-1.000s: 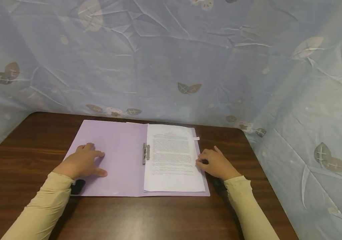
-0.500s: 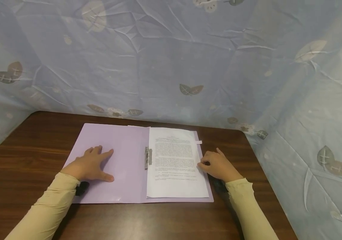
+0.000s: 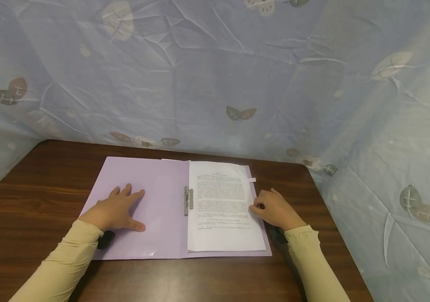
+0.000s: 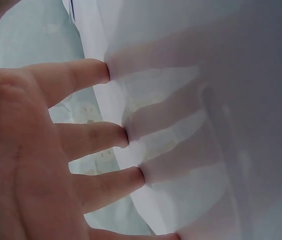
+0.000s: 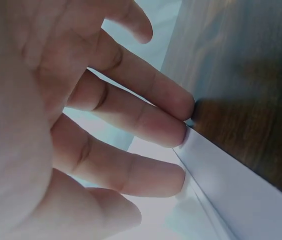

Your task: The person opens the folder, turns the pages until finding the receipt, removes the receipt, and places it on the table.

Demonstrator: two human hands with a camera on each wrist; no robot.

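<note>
A light purple folder [image 3: 163,235] lies spread flat on the table, with a metal clip [image 3: 188,200] along its spine. Printed white sheets [image 3: 224,235] cover most of its right half. My left hand [image 3: 114,212] rests on the bare left cover, fingers spread. In the left wrist view its fingertips [image 4: 121,135] touch the glossy cover. At the right edge of the sheets is my right hand [image 3: 275,209]. The right wrist view shows its fingers [image 5: 141,120] extended, their tips on the edges of paper and folder, with the thumb [image 5: 116,210] apart from them.
A small white tab [image 3: 251,180] sticks out past the folder's upper right edge. The dark wooden table [image 3: 154,281] ends at the back and right against a pale blue cloth [image 3: 207,75] with a leaf pattern. Dark wrist devices [image 3: 105,240] sit under the sleeves.
The folder and sheets have shifted slightly toward me and to the right in view. My left hand has moved with them, its fingers more spread. The right hand stays about where it was.
</note>
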